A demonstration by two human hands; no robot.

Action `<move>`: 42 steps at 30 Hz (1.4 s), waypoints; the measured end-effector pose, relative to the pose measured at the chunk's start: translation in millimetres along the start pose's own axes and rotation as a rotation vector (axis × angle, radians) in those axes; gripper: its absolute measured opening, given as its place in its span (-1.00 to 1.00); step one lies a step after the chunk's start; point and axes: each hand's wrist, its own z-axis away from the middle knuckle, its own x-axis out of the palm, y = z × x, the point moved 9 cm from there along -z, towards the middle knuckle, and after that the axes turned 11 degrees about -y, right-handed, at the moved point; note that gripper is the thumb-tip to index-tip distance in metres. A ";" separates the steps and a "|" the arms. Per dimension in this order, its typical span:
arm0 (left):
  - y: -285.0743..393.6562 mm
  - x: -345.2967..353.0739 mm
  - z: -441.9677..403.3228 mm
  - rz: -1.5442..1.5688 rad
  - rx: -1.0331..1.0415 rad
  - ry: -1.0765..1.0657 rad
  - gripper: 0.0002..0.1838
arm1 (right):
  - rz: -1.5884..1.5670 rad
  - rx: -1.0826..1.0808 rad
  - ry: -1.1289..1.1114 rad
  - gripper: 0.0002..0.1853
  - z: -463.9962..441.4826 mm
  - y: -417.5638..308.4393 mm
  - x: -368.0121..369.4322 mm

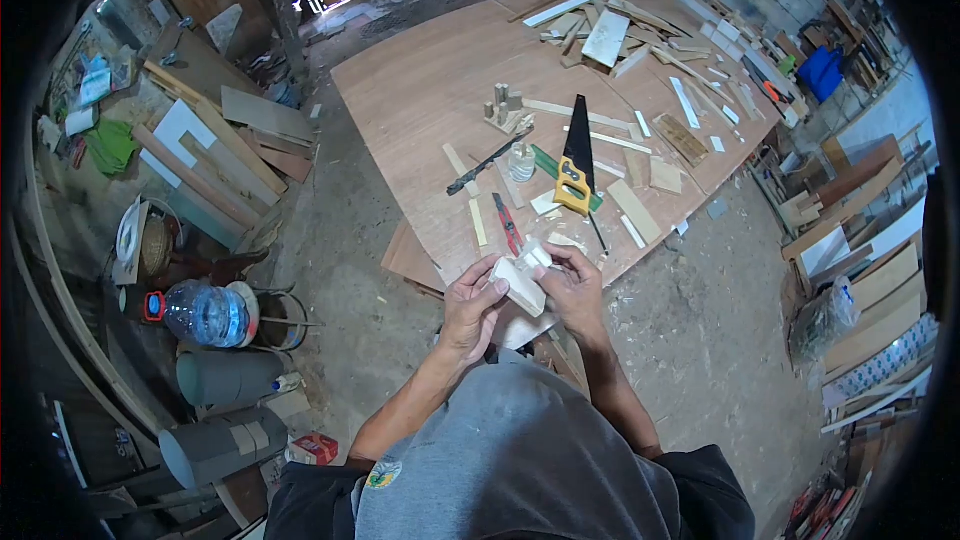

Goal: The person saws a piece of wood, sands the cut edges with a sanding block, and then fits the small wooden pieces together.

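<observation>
My left hand is closed on a pale wooden block, with the thumb along its near side. My right hand pinches a small whitish piece against the block's upper end; whether it is a bottle or part of the wood I cannot tell. Just beyond my hands, a red utility knife lies on the plywood table. Farther up are a handsaw with a yellow handle, a clear jar and a dark, narrow rod-like tool.
Wooden offcuts are heaped at the table's far right. Small upright blocks stand near its middle. On the floor at left are a large water bottle and grey cylinders. Boards lean along the right wall.
</observation>
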 end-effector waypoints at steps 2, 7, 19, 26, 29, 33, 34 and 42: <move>8.2 -2.8 4.1 0.052 -0.017 -0.006 -0.48 | 0.054 0.003 0.052 -0.59 -3.5 35.9 -15.6; 22.1 -17.8 9.7 0.085 -0.057 -0.005 -0.53 | 0.885 0.037 0.101 -0.52 5.0 149.7 -32.3; 32.9 -75.7 8.1 -0.249 -0.340 -0.034 -0.61 | 1.374 0.082 0.260 -0.45 33.7 180.9 -16.4; 11.0 -100.8 -14.5 -0.399 -0.452 -0.130 -0.66 | 1.430 0.398 0.524 -0.40 25.1 162.6 -81.0; 6.8 -101.2 -20.0 -0.399 -0.488 -0.163 -0.66 | 1.361 0.443 0.480 -0.40 22.5 190.5 -97.9; 3.6 -106.0 -24.4 -0.397 -0.513 -0.156 -0.65 | 1.294 0.496 0.479 -0.41 23.1 191.2 -96.3; 1.2 -107.5 -26.0 -0.398 -0.516 -0.171 -0.65 | 1.296 0.495 0.495 -0.41 25.3 188.5 -94.0; -81.5 -145.6 -46.7 -0.996 -0.510 -0.268 -0.56 | 0.511 0.077 0.850 -0.53 123.3 157.4 -68.8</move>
